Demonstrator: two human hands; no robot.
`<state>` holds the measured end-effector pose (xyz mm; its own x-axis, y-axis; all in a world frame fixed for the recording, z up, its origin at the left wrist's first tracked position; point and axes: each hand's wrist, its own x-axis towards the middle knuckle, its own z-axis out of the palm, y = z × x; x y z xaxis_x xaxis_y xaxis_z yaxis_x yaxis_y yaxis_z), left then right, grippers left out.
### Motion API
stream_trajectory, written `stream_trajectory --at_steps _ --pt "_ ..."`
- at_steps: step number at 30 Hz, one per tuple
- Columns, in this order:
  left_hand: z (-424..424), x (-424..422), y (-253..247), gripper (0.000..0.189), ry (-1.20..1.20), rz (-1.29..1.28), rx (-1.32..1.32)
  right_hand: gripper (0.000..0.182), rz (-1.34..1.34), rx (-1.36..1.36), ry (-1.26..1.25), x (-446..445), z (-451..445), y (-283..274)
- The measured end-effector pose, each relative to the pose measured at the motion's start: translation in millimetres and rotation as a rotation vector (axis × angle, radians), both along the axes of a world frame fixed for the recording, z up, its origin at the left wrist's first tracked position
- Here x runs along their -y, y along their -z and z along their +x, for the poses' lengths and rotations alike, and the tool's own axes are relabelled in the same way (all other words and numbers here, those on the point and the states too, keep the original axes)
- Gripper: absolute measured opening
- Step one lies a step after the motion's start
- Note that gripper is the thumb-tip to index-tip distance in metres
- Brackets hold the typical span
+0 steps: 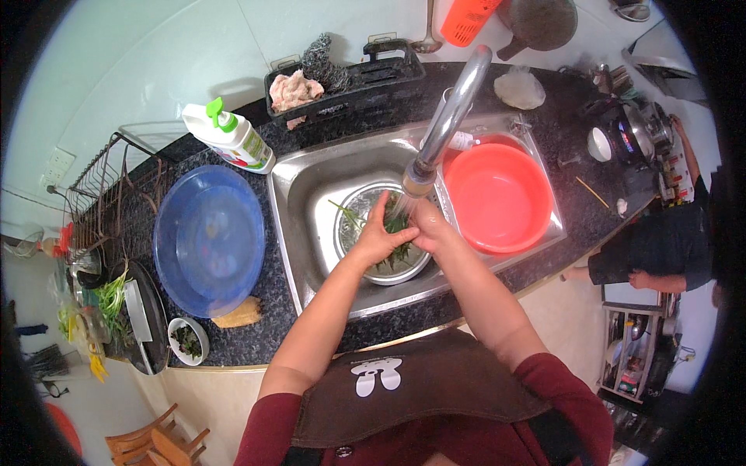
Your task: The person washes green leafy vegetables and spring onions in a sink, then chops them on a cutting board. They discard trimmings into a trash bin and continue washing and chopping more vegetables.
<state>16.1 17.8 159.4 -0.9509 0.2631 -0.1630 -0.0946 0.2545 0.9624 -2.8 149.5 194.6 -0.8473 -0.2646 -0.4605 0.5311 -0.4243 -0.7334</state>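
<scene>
Both of my hands are in the steel sink [312, 233], under water running from the chrome faucet [446, 116]. My left hand [376, 236] and my right hand [430, 224] hold a bunch of leafy greens [397, 224] between them, the thumb of my left hand reaching across it. Below them is a round metal bowl [380, 279] with water and more greens inside; a green stem sticks out at its left. The fingertips are partly hidden by the faucet and the splashing water. A red plastic basin [500, 198] stands right of my hands.
A blue basin [210, 239], a detergent bottle [233, 140] and a black caddy [367, 76] surround the sink. At left, a cleaver [139, 309] lies on a round board beside a small white bowl [204, 338] of greens. Another person [653, 244] stands by the stove at right.
</scene>
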Motion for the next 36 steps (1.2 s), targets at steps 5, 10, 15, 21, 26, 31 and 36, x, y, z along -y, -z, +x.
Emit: stream_trajectory --at_steps 5,10,15,21,26,31,36 --pt "-6 -6 -5 0.05 -0.021 0.509 0.386 0.077 -0.003 0.109 -0.233 -36 8 -24" --pt "-8 -23 -6 0.033 -0.156 0.738 0.613 0.058 0.646 -0.02 -0.164 -58 8 -36" --pt "-19 -31 7 0.023 -0.291 0.762 0.697 0.036 0.724 -0.09 -0.001 -73 15 -1" --pt "-35 -35 4 0.023 -0.321 0.839 0.638 0.024 0.682 -0.06 -0.09 -77 25 45" --pt "-33 -39 3 0.031 -0.414 0.632 0.532 0.028 0.769 -0.108 -0.114 -80 11 73" --pt "-26 11 15 0.031 -0.566 0.354 0.436 0.064 1.119 -0.263 -0.467 -42 -3 100" --pt "-7 53 -7 0.023 -0.72 0.271 0.372 0.084 1.172 -0.352 -0.628 30 14 129"
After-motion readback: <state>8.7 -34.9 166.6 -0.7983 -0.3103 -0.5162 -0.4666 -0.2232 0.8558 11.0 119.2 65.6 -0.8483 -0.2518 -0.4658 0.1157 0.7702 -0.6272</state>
